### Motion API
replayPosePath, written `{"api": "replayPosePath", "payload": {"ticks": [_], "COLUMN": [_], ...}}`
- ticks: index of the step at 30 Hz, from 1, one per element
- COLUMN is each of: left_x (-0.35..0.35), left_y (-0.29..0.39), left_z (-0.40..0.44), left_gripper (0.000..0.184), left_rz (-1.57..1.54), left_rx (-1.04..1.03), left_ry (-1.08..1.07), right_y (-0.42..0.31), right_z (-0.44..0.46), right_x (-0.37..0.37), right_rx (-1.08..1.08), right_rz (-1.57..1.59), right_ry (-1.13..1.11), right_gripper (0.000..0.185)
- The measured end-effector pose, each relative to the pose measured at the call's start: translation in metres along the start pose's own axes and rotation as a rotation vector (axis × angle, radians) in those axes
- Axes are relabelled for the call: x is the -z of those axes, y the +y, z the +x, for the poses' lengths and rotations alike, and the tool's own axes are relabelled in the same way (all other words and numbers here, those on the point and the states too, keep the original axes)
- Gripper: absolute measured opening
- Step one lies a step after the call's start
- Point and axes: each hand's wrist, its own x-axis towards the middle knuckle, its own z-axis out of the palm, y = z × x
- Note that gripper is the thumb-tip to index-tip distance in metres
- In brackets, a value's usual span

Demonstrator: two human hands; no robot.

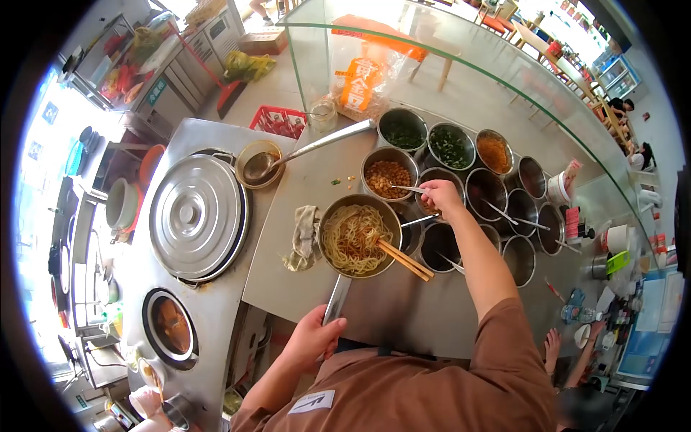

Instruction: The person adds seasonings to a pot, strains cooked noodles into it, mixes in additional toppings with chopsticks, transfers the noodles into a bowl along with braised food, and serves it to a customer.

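Note:
My left hand (314,336) is closed around the metal handle (337,299) of a saucepan (324,255). Noodles (356,234) with brownish bits on top fill the saucepan, and a pair of wooden chopsticks (407,261) leans out over its right rim. Pinched in my right hand (442,199) is a thin metal spoon (407,189); its far end reaches into a steel pot of golden-brown bits, perhaps beans or nuts (389,177). The spoon's bowl is hidden among them. A crumpled cloth (305,234) lies just left of the saucepan.
Several steel pots stand to the right, some with chopped greens (450,147) or orange seasoning (494,154). A ladle (324,146) rests across a bowl (248,178) beside a large lidded pot (194,216). A glass screen (461,61) borders the counter. Another person's hand (552,345) shows at lower right.

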Motion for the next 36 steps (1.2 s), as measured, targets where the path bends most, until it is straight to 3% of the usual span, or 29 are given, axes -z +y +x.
{"api": "replayPosePath", "payload": {"ticks": [3,10,12,13,15,19,21,24,28,33,36], "left_x": [-0.011,-0.037,-0.044,-0.050,-0.061,-0.082,-0.090,-0.095,-0.102,-0.105,-0.103], "left_y": [0.008,0.018,0.018,0.018,0.021,0.019,0.018,0.010,0.006,0.009,0.019], "left_z": [0.005,0.018,0.024,0.027,0.030,0.030,0.023,0.017,0.009,0.008,0.008], "left_gripper": [0.014,0.014,0.014,0.014,0.014,0.014,0.012,0.017,0.017,0.017,0.017], "left_rz": [0.039,0.064,0.070,0.075,0.080,0.067,0.094,0.093,0.076,0.026,0.028], "left_rx": [0.016,0.024,-0.005,-0.001,-0.019,-0.028,0.008,0.029,0.011,-0.009,-0.006], "left_ry": [0.024,0.053,0.003,0.000,-0.011,-0.018,-0.034,-0.015,0.001,0.048,0.003], "right_y": [0.006,-0.022,-0.030,-0.023,-0.003,0.048,0.067,0.073,0.069,0.046,0.004], "right_z": [-0.012,-0.085,-0.113,-0.112,-0.097,-0.052,-0.028,-0.023,-0.049,-0.090,-0.131], "right_x": [0.016,0.054,0.065,0.072,0.086,0.081,0.076,0.080,0.109,0.139,0.144], "right_rx": [-0.032,0.204,0.495,0.491,0.799,0.531,0.477,0.311,0.137,0.174,0.300], "right_rz": [0.097,0.231,-0.018,-0.016,-0.641,-0.896,-0.833,-0.422,-0.104,0.020,0.130], "right_ry": [0.024,0.102,0.213,0.218,0.550,0.470,0.341,0.170,0.243,0.264,0.234], "right_gripper": [0.022,0.021,0.019,0.019,0.017,0.014,0.016,0.020,0.019,0.021,0.020]}}
